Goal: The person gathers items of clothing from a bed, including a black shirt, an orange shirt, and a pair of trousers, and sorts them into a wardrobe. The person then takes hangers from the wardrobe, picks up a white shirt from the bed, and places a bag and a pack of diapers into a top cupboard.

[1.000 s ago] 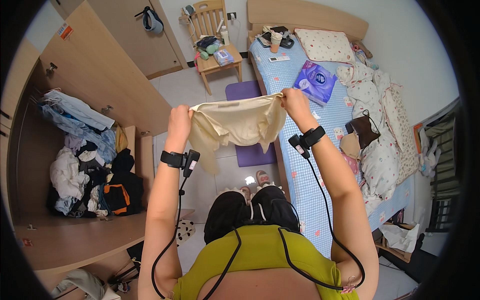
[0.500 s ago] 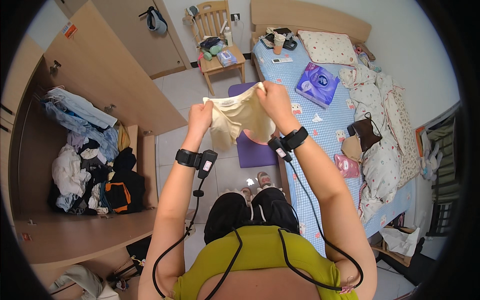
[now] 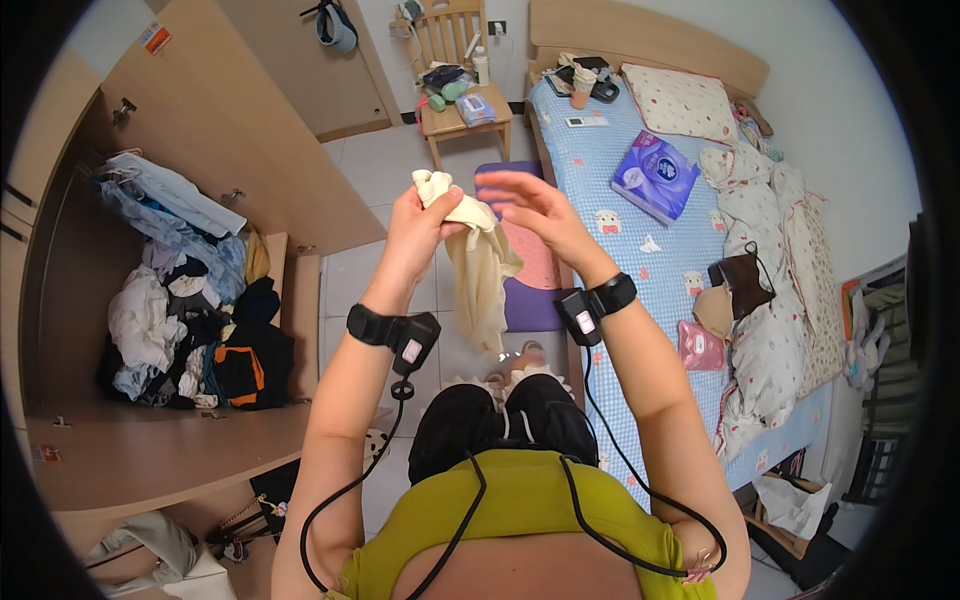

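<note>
on bed [image 3: 640, 250]: flat purple package [image 3: 655, 175]; left hand [image 3: 420, 230] grips cream cloth [image 3: 478, 265].

we note a bed [image 3: 640, 235] with a blue checked sheet along the right. on it lie a purple pack [image 3: 655, 176], a spotted pillow [image 3: 680, 100] at the head, a remote [image 3: 586, 122], a brown bag [image 3: 742, 282], a pink pouch [image 3: 698, 345] and a rumpled quilt [image 3: 775, 300]. the tiled floor [image 3: 380, 170] carries a wooden chair [image 3: 455, 95] and a purple mat [image 3: 530, 300].
</note>
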### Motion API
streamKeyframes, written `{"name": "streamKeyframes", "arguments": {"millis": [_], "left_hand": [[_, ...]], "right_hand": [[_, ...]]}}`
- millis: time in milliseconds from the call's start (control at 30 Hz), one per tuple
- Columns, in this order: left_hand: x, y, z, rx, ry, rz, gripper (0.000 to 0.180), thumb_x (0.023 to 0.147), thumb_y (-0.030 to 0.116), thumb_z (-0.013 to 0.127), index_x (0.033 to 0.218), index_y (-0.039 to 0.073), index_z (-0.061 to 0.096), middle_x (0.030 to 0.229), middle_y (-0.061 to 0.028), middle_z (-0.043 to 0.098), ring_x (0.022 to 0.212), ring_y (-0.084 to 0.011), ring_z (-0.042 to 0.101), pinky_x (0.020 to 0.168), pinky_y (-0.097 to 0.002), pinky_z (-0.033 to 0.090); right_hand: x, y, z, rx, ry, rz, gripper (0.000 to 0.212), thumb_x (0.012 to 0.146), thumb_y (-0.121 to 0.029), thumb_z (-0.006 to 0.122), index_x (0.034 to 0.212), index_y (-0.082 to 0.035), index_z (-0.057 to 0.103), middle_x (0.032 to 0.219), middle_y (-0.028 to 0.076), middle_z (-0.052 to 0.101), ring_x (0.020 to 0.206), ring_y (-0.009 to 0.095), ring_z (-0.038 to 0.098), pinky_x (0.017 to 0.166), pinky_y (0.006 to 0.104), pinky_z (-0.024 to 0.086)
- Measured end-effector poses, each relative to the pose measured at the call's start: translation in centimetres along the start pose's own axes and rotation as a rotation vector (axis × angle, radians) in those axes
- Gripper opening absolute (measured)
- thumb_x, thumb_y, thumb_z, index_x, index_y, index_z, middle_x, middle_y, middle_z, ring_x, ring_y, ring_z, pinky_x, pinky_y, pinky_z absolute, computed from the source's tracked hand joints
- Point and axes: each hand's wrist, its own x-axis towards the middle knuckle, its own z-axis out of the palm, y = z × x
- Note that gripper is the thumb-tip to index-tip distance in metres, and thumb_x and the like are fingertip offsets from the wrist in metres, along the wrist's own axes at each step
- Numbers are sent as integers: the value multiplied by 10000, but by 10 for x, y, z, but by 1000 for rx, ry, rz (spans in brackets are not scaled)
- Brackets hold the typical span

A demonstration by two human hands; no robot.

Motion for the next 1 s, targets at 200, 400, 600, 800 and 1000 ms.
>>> {"name": "streamKeyframes", "arguments": {"millis": [200,400,600,800,1000], "left_hand": [[-29,66,35,-211,40,109,247,869,88,584,1061,-47,508,961,-115,605,868,-202,638,728,-304,561],[34,120,-12,60,161,394,482,878,211,600,1201,-71,380,1146,-197,525,1032,-239,565,855,-297,496],[26,84,-73,1037,-88,300,757,701,179,757,1337,62,364,1369,-126,369,1303,-278,313,1066,-373,257],[-8,53,-88,1315,176,284,922,597,208,804,1375,83,325,1394,-148,317,1304,-352,281,1069,-401,257],[2,30,-159,952,498,208,745,670,167,718,1331,119,377,1315,-121,429,1086,-334,509,899,-392,415]], "right_hand": [[-10,69,8,-343,-303,166,835,649,-181,789,1346,-46,348,1321,138,431,1233,230,390,1020,345,315],[52,44,21,-20,-376,444,453,770,-87,664,1196,-24,524,1139,86,587,1055,175,532,913,301,415],[126,24,9,733,-376,783,416,905,-265,525,1236,-18,477,1177,99,569,1080,206,548,928,351,444],[200,36,49,869,-581,1045,400,942,-318,472,1236,-48,482,1185,81,565,1063,193,553,918,342,444],[262,51,119,497,-755,1071,407,950,-337,466,1242,-55,474,1155,57,572,1029,159,556,905,292,434]]}}
